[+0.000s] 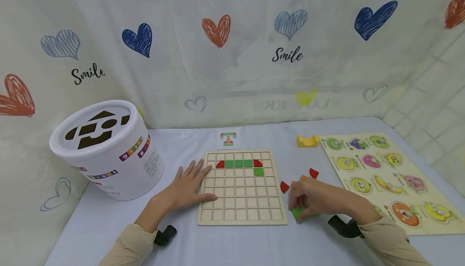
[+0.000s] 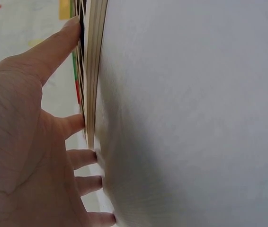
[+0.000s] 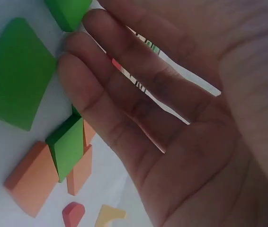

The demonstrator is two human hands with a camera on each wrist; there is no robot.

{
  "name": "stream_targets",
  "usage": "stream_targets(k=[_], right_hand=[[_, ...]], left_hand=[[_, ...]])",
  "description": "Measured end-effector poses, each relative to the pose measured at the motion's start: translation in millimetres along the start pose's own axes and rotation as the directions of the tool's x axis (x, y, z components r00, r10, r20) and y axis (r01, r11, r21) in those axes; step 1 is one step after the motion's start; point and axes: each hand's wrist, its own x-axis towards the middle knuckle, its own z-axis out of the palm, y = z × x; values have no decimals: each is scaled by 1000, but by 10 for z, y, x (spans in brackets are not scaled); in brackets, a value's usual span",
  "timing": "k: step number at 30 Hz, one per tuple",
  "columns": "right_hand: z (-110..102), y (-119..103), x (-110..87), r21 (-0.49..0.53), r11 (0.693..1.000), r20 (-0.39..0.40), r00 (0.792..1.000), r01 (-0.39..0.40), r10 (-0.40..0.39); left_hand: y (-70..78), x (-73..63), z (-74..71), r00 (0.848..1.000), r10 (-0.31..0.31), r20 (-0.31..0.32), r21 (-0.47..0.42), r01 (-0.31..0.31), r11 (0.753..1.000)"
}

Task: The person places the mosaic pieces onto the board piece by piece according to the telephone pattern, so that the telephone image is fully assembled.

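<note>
My left hand (image 1: pixel 187 187) lies spread at the left edge of a wooden grid board (image 1: pixel 242 222), thumb and index fingertip over its rim. In the left wrist view, the other fingertips (image 2: pixel 92 183) touch the white cloth. On the board a row runs red quarter-round (image 1: pixel 220 164), several green squares (image 1: pixel 238 163), red quarter-round (image 1: pixel 257 163), with one green square (image 1: pixel 258 171) below its right end. Right of the board, my right hand (image 1: pixel 314 197) pinches a green block (image 1: pixel 297 212) at the table. Beneath its palm lie more green blocks (image 3: pixel 20 73) and orange blocks (image 3: pixel 32 179), partly hidden from above.
A pattern card (image 1: pixel 228 139) sits behind the board. Loose red pieces (image 1: pixel 314 173) and a yellow arch block (image 1: pixel 308 141) lie to the right, beside a fruit puzzle board (image 1: pixel 385 181). A white bucket (image 1: pixel 120 169) with a shape-sorter lid stands at left.
</note>
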Motion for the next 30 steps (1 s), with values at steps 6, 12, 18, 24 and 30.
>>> stream_targets(k=[6,12,18,24,30], right_hand=[[-5,-7,-23,23,1000,38,999,-19,18],[-25,-9,6,76,997,63,998,-7,2],[-42,-23,41,86,996,79,997,-19,12],[-53,-40,57,77,997,74,997,-29,24],[-93,-50,101,141,990,84,996,-7,-5]], left_hand=[[-15,6,7,1000,6,-2,-1,-6,1000],[-21,10,18,1000,3,-2,-2,-3,1000],[-12,4,7,1000,3,-5,-8,-3,1000],[0,6,4,1000,1,-5,-1,-1,1000],[2,4,3,1000,0,-1,-7,0,1000]])
